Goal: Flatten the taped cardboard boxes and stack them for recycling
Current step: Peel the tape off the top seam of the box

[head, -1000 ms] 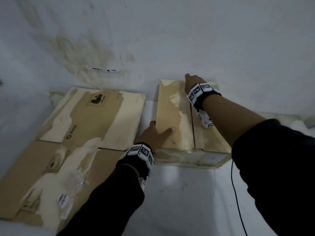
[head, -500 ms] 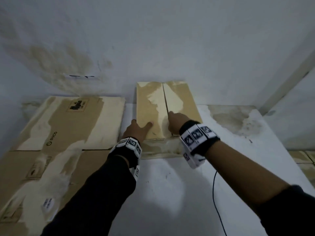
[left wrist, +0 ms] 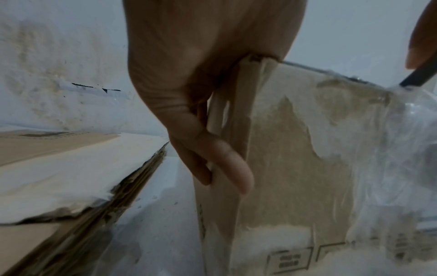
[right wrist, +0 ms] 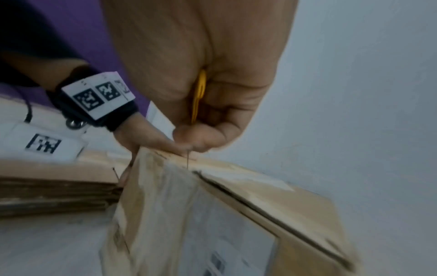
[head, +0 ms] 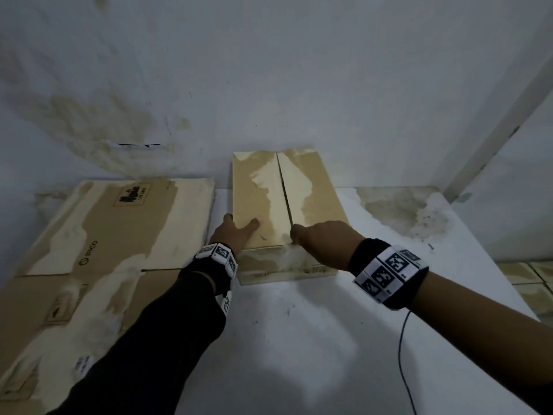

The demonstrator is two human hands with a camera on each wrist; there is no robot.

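A closed, tape-covered cardboard box (head: pixel 263 199) stands on the white table (head: pixel 299 339) against the wall. Its top seam runs away from me. My left hand (head: pixel 236 232) holds the near left corner, thumb on the top flap and fingers along the left side (left wrist: pixel 212 149). My right hand (head: pixel 320 241) is curled round a yellow-handled cutter (right wrist: pixel 199 93), with the thin blade down at the near end of the seam (right wrist: pixel 188 160). The seam gapes dark behind the blade. Clear tape wrinkles over the box's front face (left wrist: pixel 402 149).
A stack of flattened cardboard (head: pixel 119 229) lies left of the box, its ragged edge (left wrist: pixel 132 186) close to my left hand. A stained wall stands right behind. A thin black cable (head: pixel 402 354) trails from my right wrist. The table's right edge drops to tiled floor (head: pixel 526 280).
My right hand has drawn back along the seam, from the box's far end to its near edge. My left hand has stayed on the near left corner.
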